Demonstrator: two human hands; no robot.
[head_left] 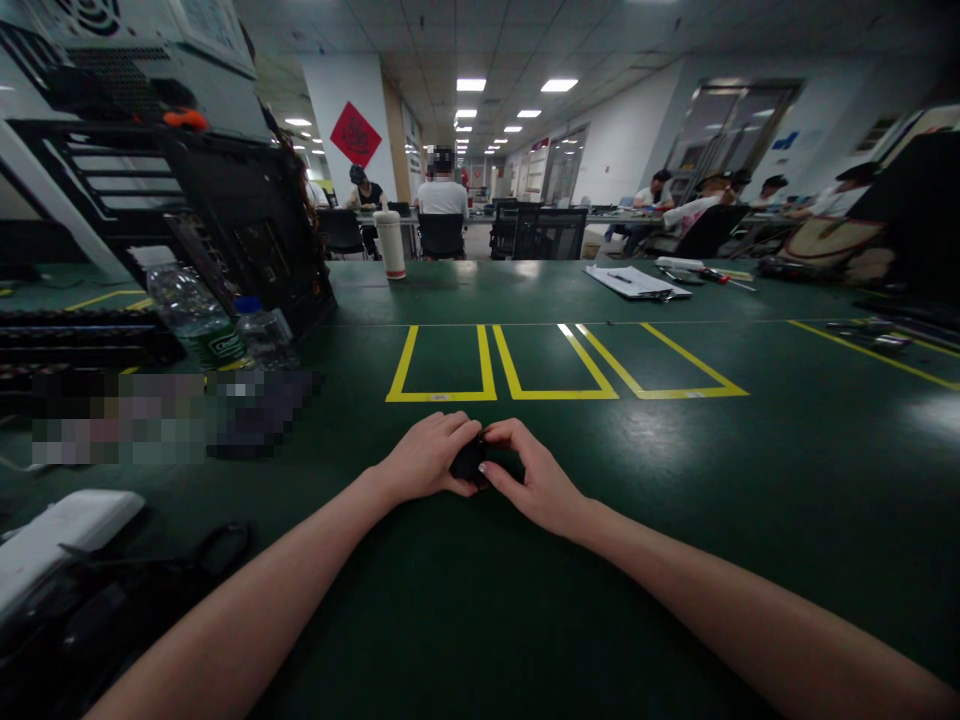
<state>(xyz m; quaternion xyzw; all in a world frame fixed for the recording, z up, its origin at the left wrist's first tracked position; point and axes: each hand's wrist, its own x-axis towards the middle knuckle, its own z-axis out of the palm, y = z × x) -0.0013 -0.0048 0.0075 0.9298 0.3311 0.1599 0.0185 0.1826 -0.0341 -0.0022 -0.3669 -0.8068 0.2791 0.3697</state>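
Note:
Between my two hands is a small dark, rounded object (468, 460), too dark and too covered by fingers for me to name its kind. My left hand (429, 455) curls around its left side, fingers over the top and thumb below. From the right, my right hand (534, 478) pinches at its edge with thumb and forefinger. Both hands are low over the green table (570, 620), just on the near side of the yellow tape outlines (442, 397).
To the left stand a black computer case (255, 240), a large clear bottle (196, 315) and a blue-capped bottle (264, 335). A white power strip (67, 540) lies near left. Farther back are a white cup (390, 245) and a clipboard (636, 283). Several people sit beyond.

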